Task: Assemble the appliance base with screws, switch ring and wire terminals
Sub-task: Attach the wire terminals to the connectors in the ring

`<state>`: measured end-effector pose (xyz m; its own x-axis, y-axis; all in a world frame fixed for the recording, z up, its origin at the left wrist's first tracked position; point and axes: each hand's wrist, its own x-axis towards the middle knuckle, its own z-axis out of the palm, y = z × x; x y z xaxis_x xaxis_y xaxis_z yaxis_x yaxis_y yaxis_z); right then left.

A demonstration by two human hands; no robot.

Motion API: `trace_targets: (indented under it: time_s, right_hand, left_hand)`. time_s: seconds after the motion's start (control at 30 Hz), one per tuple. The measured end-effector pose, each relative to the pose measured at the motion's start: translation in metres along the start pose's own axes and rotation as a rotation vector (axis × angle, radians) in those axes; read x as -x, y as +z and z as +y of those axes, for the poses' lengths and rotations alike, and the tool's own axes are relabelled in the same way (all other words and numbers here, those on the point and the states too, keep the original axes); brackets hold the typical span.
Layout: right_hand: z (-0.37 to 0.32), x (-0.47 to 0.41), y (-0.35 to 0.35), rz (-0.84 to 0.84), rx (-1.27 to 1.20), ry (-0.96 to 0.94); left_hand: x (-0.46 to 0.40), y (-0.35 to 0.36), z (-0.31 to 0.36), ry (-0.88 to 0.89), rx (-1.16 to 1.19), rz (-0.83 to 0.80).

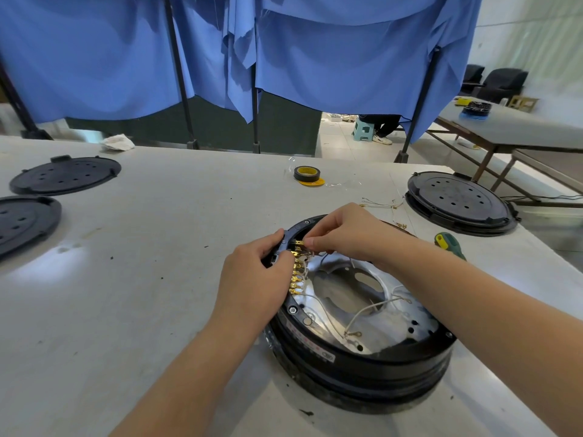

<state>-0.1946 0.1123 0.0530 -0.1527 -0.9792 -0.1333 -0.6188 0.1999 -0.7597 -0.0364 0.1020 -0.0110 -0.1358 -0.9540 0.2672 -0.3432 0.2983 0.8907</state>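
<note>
Brass terminal (299, 243) sits at the far-left rim of the appliance base (362, 357), top of the terminal row (296, 274) that runs along the inner rim toward the person. Its long axis looks roughly horizontal, pointing from the right hand into the black switch ring (288, 236).

Right hand (340, 236): fingers curled, pinching the terminal or its wire at the fingertips; the exact contact is hidden. The terminal lies just left of those fingertips, touching or nearly so.

Left hand (252, 279): curled round the ring edge and base rim, thumb pressed next to the upper terminals, bracing. The terminal is just right of its thumb.

Judgement: the push goes right-to-left along the terminal axis; the right hand does it, the left hand takes the reaction.

Loose white wires (372, 310) lie in the metal pan under the right forearm. Green screwdriver (449, 244) lies beyond the right wrist, apart.
</note>
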Motion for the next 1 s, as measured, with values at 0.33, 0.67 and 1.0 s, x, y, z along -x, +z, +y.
trace_targets:
  time_s: [0.33, 0.67, 1.0]
  right_hand:
    - [-0.0017, 0.0005, 0.0031, 0.046, 0.001, 0.014]
    - [0.0, -0.0018, 0.0031, 0.036, 0.112, -0.079]
    - [0.0002, -0.004, 0.008, 0.053, 0.093, -0.078]
  left_hand:
    - [0.0002, -0.0003, -0.0001, 0.01, -0.025, -0.001]
    - [0.0008, -0.0004, 0.0013, 0.002, -0.012, -0.002]
    - [0.0005, -0.0002, 0.0026, -0.01, -0.017, -0.003]
